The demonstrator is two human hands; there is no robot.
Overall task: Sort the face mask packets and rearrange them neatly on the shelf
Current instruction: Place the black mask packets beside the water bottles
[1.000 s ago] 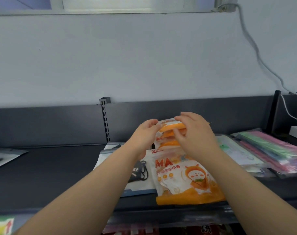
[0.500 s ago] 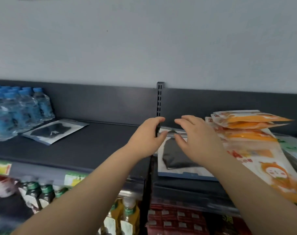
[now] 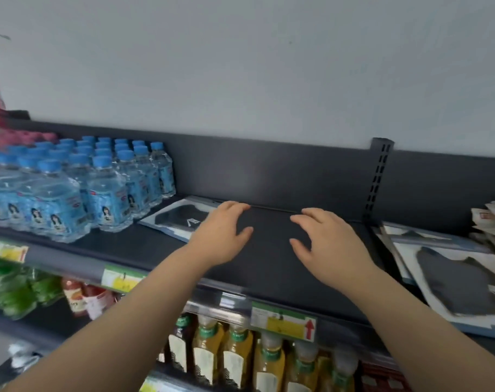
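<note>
- The fingers (image 3: 236,206) of the left hand (image 3: 221,236) are spreading loosely with a slight bend and are gripping nothing. The right hand (image 3: 329,244) is doing the same, with its fingers apart and nothing in them.
- Both hands are hovering palm-down, a little apart, over the bare middle of the shelf (image 3: 269,258). Whether the fingertips are touching it cannot be told.
- The shelf is showing as a dark, matt board with a dark back panel (image 3: 269,171) rising behind it and a pale wall (image 3: 240,66) filling the view above.
- The left hand is covering the right end of a black packet (image 3: 178,217), which is lying flat near the back of the shelf. Whether the hand is touching it cannot be told.
- Water bottles (image 3: 71,188) with blue caps are standing in rows just left of that packet.
- A slotted post (image 3: 379,176) is standing against the back panel, right of the right hand.
- Past the post, a pile (image 3: 452,275) of black-mask packets is lying flat, and orange packets (image 3: 492,219) are peeking in at the right edge behind it.
- Price tags (image 3: 283,321) are sitting along the shelf's front rail.
- Below, juice bottles (image 3: 235,357) are standing between the two forearms, which are crossing the rail and hiding part of that lower row. Blurred green packs (image 3: 9,290) are lying further left.
</note>
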